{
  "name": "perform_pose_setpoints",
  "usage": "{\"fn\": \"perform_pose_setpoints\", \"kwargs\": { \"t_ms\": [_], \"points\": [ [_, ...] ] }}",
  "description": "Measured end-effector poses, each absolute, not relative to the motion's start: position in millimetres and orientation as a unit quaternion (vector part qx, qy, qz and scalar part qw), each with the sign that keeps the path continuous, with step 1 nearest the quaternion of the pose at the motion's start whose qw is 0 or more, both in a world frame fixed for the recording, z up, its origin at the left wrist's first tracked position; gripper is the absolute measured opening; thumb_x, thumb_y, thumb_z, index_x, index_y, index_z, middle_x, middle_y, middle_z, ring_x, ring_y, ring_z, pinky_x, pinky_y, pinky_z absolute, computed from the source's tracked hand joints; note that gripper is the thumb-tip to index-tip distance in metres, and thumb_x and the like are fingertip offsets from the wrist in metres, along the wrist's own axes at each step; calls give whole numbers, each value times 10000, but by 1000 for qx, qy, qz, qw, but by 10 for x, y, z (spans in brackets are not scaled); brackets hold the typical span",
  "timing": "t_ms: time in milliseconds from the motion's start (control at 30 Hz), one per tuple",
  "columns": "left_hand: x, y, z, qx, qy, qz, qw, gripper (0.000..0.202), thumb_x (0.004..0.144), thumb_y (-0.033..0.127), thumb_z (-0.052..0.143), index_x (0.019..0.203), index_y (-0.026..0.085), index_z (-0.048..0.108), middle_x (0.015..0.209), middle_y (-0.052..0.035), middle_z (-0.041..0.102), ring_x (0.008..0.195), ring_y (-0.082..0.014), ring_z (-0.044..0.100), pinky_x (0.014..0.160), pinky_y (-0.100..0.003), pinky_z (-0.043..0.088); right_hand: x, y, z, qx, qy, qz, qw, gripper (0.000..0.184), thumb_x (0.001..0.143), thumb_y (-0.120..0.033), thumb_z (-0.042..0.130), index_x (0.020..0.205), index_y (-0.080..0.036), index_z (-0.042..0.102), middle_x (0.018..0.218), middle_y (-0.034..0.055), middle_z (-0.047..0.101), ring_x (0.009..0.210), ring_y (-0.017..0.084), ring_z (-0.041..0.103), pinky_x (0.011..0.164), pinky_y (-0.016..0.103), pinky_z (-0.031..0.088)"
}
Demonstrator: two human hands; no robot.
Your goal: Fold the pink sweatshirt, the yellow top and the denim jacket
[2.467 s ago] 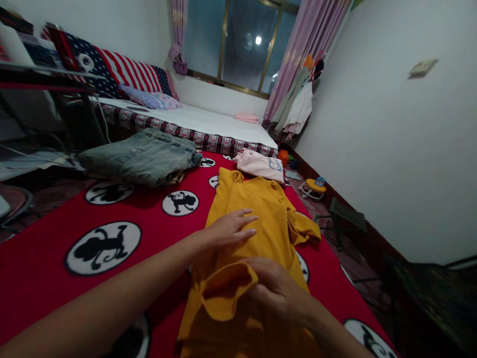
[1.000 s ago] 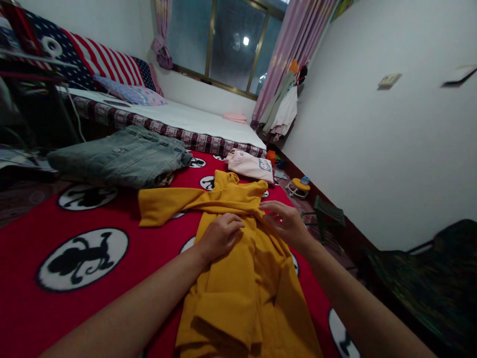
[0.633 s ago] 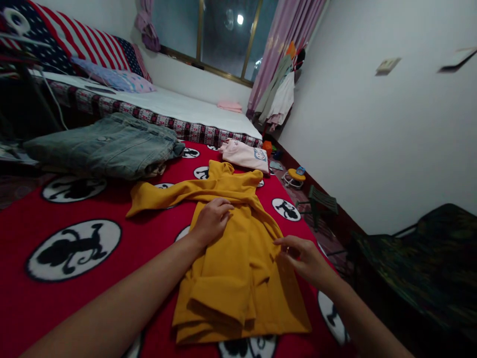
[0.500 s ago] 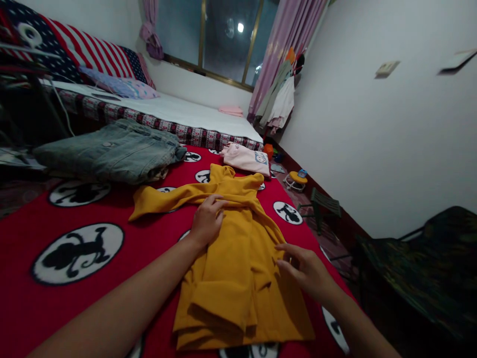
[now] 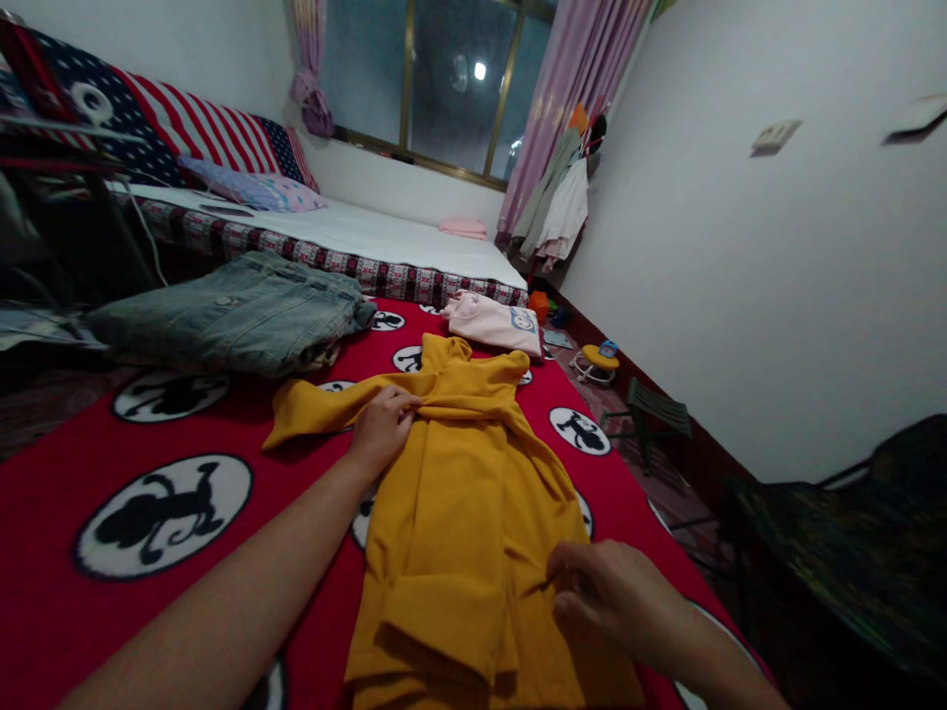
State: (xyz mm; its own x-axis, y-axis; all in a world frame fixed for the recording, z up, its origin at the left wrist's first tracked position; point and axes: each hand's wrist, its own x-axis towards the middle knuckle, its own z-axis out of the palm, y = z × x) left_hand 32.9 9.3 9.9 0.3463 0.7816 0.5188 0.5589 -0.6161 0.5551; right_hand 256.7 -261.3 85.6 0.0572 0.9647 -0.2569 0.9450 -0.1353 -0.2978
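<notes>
A mustard-yellow garment (image 5: 473,503) lies lengthwise on a red blanket (image 5: 222,434) printed with black monkeys in white circles. One sleeve stretches out to the left across the blanket. My left hand (image 5: 381,426) is closed on the fabric where that sleeve meets the body. Near the bottom of the view, my right hand (image 5: 614,597) pinches the garment's right edge with curled fingers.
Folded grey-blue jeans (image 5: 237,311) lie at the blanket's far left, a folded pink garment (image 5: 495,323) at its far end. Behind stands a bed (image 5: 385,237) with a striped pillow. At right, a small green stool (image 5: 655,409), a yellow toy (image 5: 596,360) and a dark chair (image 5: 836,532).
The left sleeve was flung out to the left. My left hand slid up to the sleeve's base. My right hand drew back from the collar down the garment's right edge.
</notes>
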Motion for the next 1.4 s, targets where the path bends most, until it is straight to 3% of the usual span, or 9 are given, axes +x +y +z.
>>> {"fn": "perform_pose_setpoints", "kwargs": {
  "t_ms": [233, 400, 567, 633, 767, 867, 1067, 1233, 1400],
  "points": [
    [422, 47, 111, 781, 370, 480, 151, 198, 815, 133, 525, 868, 184, 709, 1148, -93, 620, 1120, -225, 580, 1021, -406, 466, 2485, -1793, 864, -652, -700, 145, 253, 197, 823, -187, 605, 1008, -206, 670, 1150, 80, 607, 685, 106, 611, 692, 266, 484],
    [454, -26, 121, 789, 298, 509, 173, 250, 853, 104, 465, 915, 179, 696, 1376, -98, 484, 1256, -208, 520, 1103, -407, 410, 2145, -1047, 639, -611, -735, 99, 277, 315, 796, -141, 616, 1086, -245, 683, 1483, 105, 337, 849, 120, 631, 829, 321, 514],
    [427, -49, 126, 813, 284, 481, 162, 273, 847, 98, 474, 976, 185, 699, 1446, -90, 443, 1329, -227, 449, 1125, -432, 380, 2060, -388, 693, -607, -768, 94, 181, 310, 762, -113, 609, 1063, -155, 668, 1165, 117, 602, 1005, 203, 591, 928, 346, 465],
    [420, -63, 138, 829, 272, 462, 157, 271, 852, 107, 484, 982, 197, 704, 1375, -79, 524, 1276, -220, 498, 1087, -409, 420, 2153, -142, 836, -630, -745, 84, 202, 252, 778, -102, 566, 1008, -131, 664, 1077, 109, 635, 1030, 209, 577, 958, 344, 444],
    [421, -57, 137, 843, 312, 416, 137, 209, 867, 158, 514, 899, 202, 716, 1002, -61, 690, 976, -202, 625, 925, -370, 504, 2350, 114, 1022, -696, -637, 28, 331, 478, 772, -211, 630, 1226, -88, 546, 1366, 191, 481, 1293, 278, 425, 1075, 413, 350],
    [423, 5, 101, 835, 376, 390, 94, 204, 854, 175, 526, 923, 171, 718, 1018, -95, 677, 993, -243, 602, 923, -408, 488, 2328, -19, 920, -692, -625, -6, 361, 534, 764, -201, 645, 1274, -106, 516, 1444, 190, 407, 1359, 279, 362, 1102, 409, 319],
    [425, 146, 85, 825, 432, 354, 84, 230, 853, 179, 504, 918, 172, 725, 979, -93, 675, 974, -241, 599, 898, -383, 478, 1880, -593, 539, -677, -685, 69, 259, 272, 872, -282, 562, 1132, -215, 610, 919, 33, 698, 816, 178, 642, 776, 298, 472],
    [452, 193, 196, 793, 508, 320, 103, 223, 835, 351, 589, 930, 215, 738, 959, -83, 694, 897, -239, 640, 760, -332, 494, 1577, -778, 465, -715, -679, 35, 163, 399, 826, -528, 612, 1013, -175, 606, 992, 100, 657, 888, 238, 625, 743, 322, 453],
    [523, 226, 323, 786, 556, 256, 88, 271, 780, 404, 647, 955, 234, 765, 965, -103, 721, 892, -289, 663, 727, -358, 497, 1463, -813, 495, -728, -678, 10, 103, 347, 851, -375, 579, 1095, -128, 575, 1052, 152, 624, 903, 272, 631, 749, 352, 458]
  ]
}}
